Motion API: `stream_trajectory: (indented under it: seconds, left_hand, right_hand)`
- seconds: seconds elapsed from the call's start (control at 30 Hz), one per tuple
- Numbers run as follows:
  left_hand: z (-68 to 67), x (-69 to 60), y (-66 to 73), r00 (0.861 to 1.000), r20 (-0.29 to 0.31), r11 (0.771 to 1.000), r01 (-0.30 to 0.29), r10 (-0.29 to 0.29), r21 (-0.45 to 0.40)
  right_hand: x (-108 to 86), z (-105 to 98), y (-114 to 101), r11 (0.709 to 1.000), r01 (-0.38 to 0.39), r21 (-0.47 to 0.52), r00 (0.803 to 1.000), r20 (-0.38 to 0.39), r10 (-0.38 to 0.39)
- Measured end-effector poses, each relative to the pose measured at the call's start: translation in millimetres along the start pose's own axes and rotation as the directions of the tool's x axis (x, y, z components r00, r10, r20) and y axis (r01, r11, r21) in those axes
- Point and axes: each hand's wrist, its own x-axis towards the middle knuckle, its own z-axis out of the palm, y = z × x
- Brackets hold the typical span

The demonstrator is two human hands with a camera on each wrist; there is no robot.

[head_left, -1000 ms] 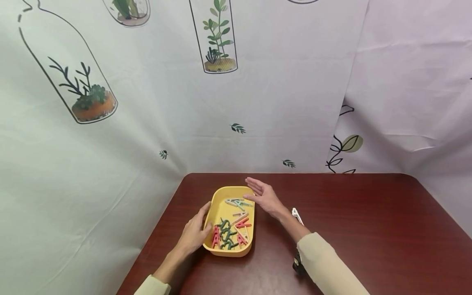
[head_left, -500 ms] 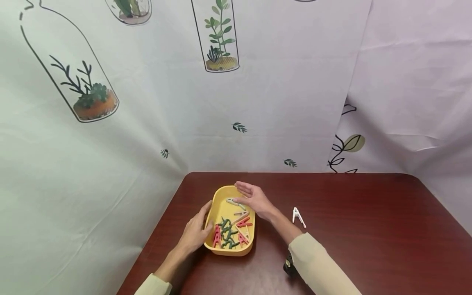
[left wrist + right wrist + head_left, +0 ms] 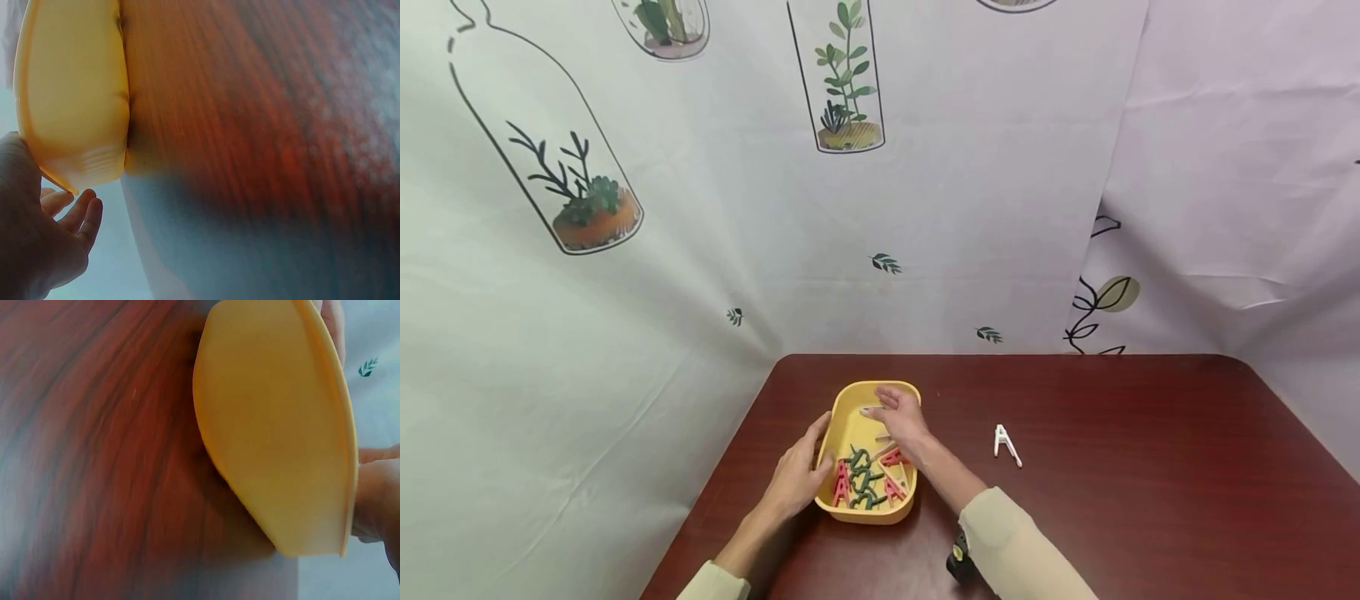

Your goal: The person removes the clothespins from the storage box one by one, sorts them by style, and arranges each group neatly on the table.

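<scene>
Since the earlier frame, the right hand (image 3: 901,418) has moved leftward, and we now find it above the inside of the yellow tray (image 3: 872,517), while the left hand (image 3: 799,471) stays at the left rim. The tray stands on the desk (image 3: 1120,492) between both hands, with its long axis running away from the person. The left hand grips this rim, the thumb inside and the fingers outside; about the right hand we cannot tell whether it holds something, because it covers the far part of the tray (the wrist views do not help us). So the right hand is nearer to the far end, whereas the green clips (image 3: 859,459) and the red clips (image 3: 841,483) lie in the near half. One white clip (image 3: 1001,433) lies on the desk, well apart, to the right of the tray. Behind the desk hangs a pale printed cloth (image 3: 1000,208).
</scene>
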Motion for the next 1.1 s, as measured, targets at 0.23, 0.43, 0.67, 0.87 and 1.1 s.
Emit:
stream_trajectory:
  seconds: [0.23,0.43,0.67,0.87,1.1]
  left_hand:
    - [3.1,-1.1,0.7,1.0,0.01,1.0,0.003,-0.003,-0.016]
    - [1.7,-0.7,-0.6,1.0,-0.01,1.0,-0.026,0.026,-0.01]
    - [-0.6,-0.5,-1.2,1.0,0.009,1.0,-0.002,0.002,-0.018]
    - [-0.1,-0.4,-1.6,1.0,-0.002,1.0,-0.014,0.014,-0.01]
    - [-0.9,-0.4,0.1,1.0,0.014,0.999,0.024,-0.024,-0.024]
  right_hand:
    - [4.0,11,10,0.999,-0.043,-0.024,0.997,-0.063,0.042]
    - [8.7,13,11,0.998,-0.066,-0.015,0.996,-0.067,0.064]
    - [13.3,16,11,0.996,-0.081,-0.028,0.987,-0.139,0.076]
    - [14.8,17,12,0.991,-0.105,-0.086,0.978,-0.192,0.087]
    - [11.7,17,12,0.989,-0.105,-0.108,0.982,-0.167,0.086]
